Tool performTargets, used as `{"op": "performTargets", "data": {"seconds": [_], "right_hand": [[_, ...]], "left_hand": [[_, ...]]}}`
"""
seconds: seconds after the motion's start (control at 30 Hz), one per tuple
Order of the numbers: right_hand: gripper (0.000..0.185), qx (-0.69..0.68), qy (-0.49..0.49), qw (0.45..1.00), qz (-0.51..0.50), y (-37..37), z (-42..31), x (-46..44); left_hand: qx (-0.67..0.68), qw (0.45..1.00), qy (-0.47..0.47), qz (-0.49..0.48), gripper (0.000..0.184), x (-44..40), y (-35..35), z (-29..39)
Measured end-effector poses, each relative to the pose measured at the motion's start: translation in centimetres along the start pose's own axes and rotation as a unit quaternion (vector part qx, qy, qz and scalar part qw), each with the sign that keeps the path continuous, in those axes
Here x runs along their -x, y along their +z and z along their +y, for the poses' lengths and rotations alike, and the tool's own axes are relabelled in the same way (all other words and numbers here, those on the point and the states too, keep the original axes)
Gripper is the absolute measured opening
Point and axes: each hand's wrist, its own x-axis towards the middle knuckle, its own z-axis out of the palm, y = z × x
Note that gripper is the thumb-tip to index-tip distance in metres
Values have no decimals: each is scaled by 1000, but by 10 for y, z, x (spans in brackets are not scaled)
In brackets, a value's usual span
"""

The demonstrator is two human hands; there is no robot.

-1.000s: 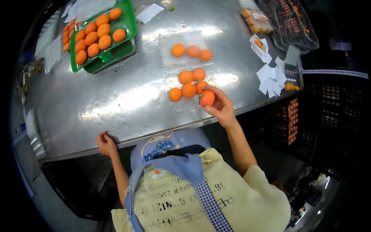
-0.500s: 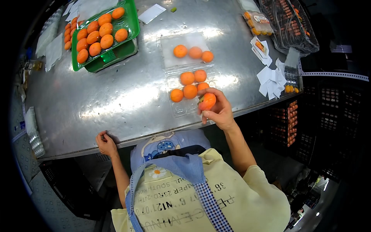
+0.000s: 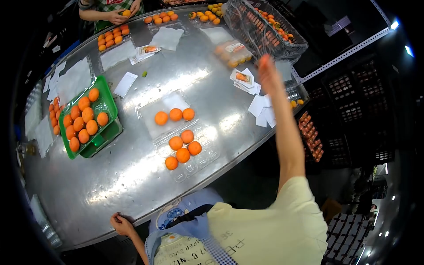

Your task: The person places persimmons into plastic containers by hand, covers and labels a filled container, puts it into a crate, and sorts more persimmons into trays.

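Observation:
My right hand is stretched out to the far right, blurred by motion. An orange-red persimmon shows at its fingertips, beside the black crate. Resting at the table's near edge is my left hand, fingers loosely curled, with nothing visible in it. Between the hands lies an open clear plastic clamshell. Several persimmons sit in its near half. Three more persimmons lie on the white liner in its other half.
A green tray of persimmons stands at left on the metal table. A plastic-lined black crate, a filled pack and label cards lie at right. Across the table, another person's hands hold a fruit.
My right hand has swung from above the clamshell to the crate at far right with the persimmon. My view has turned right and tilted up. The left hand stays at the table edge.

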Motion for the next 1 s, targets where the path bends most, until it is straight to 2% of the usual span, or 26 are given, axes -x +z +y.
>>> {"op": "performTargets", "data": {"seconds": [0.07,0.1,0.13,0.17,0.2,0.27,0.3,0.33,0.37,0.43,0.5,0.57,0.67,0.9,1.0], "right_hand": [[40,14,-96,989,-113,12,-76,-55],[42,25,-113,986,-123,18,-98,-66],[42,48,-132,985,-104,-1,-111,-94],[40,62,-124,990,-36,11,-114,-94],[34,86,-145,986,9,42,-101,-71],[28,124,-78,987,-71,47,-65,-47],[26,179,-14,969,-173,33,-48,-41],[28,268,-15,962,-42,60,-9,2],[29,334,4,941,-53,53,25,23],[33,434,92,886,-137,39,78,70],[35,503,102,834,-204,26,133,111],[39,519,136,804,-257,62,148,154],[45,568,41,769,-292,83,164,182],[41,655,-9,737,-164,76,183,136],[40,663,-68,718,-202,88,194,121]], "left_hand": [[-5,1000,20,13,10,1,1,-5],[-30,999,22,13,10,4,-4,2],[-56,998,24,12,10,5,-9,9],[-56,998,18,14,10,4,-10,8],[-52,998,11,16,10,4,-6,6],[-43,999,3,24,10,5,-4,1],[-52,998,-5,21,10,5,-5,5],[-59,998,-13,18,10,5,-7,9],[-51,999,-8,19,10,5,-7,10],[-58,998,-13,16,9,4,-5,6],[-51,998,-12,18,8,4,-4,5],[-25,999,4,32,8,4,0,0],[-69,997,17,33,7,4,-4,5],[-69,997,0,17,7,5,-5,4],[-66,998,8,23,7,5,-5,6]]}}
